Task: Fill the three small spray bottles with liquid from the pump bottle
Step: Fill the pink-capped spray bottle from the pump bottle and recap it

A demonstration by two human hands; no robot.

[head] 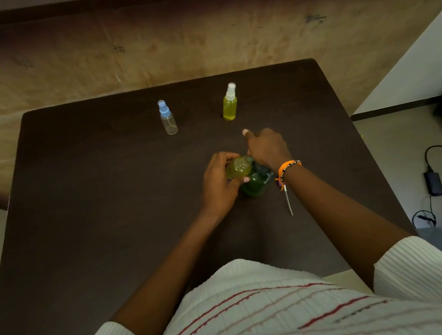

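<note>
The tabletop (79,215) is a dark brown rectangular surface with rounded far corners.

Blue-capped spray bottle (168,118): stands upright near the far edge, left of centre. Its clear body shows no coloured liquid.

Left hand (220,184): positioned near the middle of the tabletop. The fingers and thumb are curled round a small uncapped bottle (238,167), which holds yellow-green liquid. The bottle is tilted, its open neck pointing right toward the pump bottle.

White-capped spray bottle (230,103): stands upright near the far edge, right of centre and well apart from the blue-capped one. Its body is filled with yellow liquid.

Pump bottle (256,183): stands near the middle of the tabletop, just right of the left hand and touching the uncapped bottle. Its body is dark green. The pump head is hidden under the right hand.

Right hand (266,148): rests on top of the pump bottle, palm down, fingers bent over the pump head. One finger projects toward the far edge. Whether the fingers grip the pump head or only press on it cannot be told. The wrist carries an orange bracelet (288,167).

Spray tube (288,200): a thin white dip tube lies flat on the tabletop, just beside the right wrist, toward the near edge.
</note>
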